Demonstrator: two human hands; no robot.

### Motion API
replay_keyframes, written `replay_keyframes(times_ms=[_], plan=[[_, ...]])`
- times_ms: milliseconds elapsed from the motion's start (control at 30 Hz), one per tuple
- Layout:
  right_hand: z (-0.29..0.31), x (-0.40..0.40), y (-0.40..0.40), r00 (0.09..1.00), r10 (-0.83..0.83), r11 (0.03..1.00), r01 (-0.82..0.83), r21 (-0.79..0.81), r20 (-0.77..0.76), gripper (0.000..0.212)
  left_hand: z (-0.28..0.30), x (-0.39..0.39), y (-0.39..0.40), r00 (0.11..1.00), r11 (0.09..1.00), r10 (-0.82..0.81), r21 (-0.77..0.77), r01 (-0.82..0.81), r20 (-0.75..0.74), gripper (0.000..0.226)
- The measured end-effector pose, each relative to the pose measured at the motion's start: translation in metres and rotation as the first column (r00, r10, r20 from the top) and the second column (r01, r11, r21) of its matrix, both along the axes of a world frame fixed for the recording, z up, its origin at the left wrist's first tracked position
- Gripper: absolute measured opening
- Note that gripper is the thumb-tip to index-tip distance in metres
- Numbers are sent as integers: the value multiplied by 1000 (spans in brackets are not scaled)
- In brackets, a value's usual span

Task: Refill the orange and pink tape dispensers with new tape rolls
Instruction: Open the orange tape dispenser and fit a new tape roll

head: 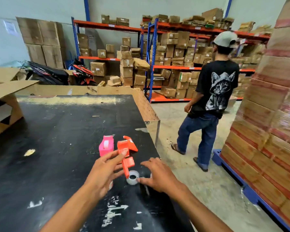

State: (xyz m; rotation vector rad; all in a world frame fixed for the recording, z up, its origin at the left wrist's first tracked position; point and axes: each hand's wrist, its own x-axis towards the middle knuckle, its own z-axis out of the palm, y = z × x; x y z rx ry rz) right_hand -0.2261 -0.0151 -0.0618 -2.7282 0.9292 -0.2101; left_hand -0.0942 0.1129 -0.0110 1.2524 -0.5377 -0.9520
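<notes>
An orange tape dispenser (126,149) and a pink tape dispenser (106,145) stand side by side on the black table (57,139), near its right edge. The orange one's handle points toward me. A clear tape roll (132,177) lies flat on the table at the end of that handle. My left hand (105,169) hovers with fingers spread, its fingertips at the orange dispenser. My right hand (155,174) is open, with its fingertips touching the roll's right side. Neither hand grips anything.
A person in a black shirt (213,101) stands on the concrete floor right of the table. Wrapped boxes on a blue pallet (266,131) rise at the right. An open cardboard box (5,101) sits at the table's left. Shelves of cartons (166,64) fill the back.
</notes>
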Motion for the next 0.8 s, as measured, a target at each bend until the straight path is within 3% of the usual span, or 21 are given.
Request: replay_keyframes(times_ms=[133,200,233,267,333,367,433,500,667,800], plan=[[-6,28,19,996,86,994,-87,63,10,47,-2,-7,31,997,997,82,-5,-82,12,12],[-8,36,29,992,57,990,-71,125,116,48,-3,-8,49,990,990,144,-14,-144,-4,20],[-6,35,34,974,-5,972,-48,228,226,53,-4,-9,56,986,986,166,-17,-166,-11,24],[-1,34,41,929,-101,914,-55,402,357,56,-4,-10,64,982,981,190,-23,-190,-9,29],[12,25,56,781,-268,678,-263,686,564,56,-5,-13,74,973,973,229,-24,-230,-13,33],[19,18,63,729,-308,559,-382,736,612,54,-5,-16,78,970,970,241,-20,-241,-13,32],[28,4,76,696,-284,428,-523,737,659,52,-6,-22,80,971,971,240,-7,-240,6,31],[33,-6,85,685,-246,431,-557,710,686,57,-5,-29,79,974,975,223,-5,-223,37,32],[36,-24,81,686,-194,585,-493,644,701,61,-3,-41,71,974,983,185,-11,-185,134,37],[43,-31,72,691,-171,612,-484,626,702,66,0,-45,62,967,986,166,-23,-165,195,38]])
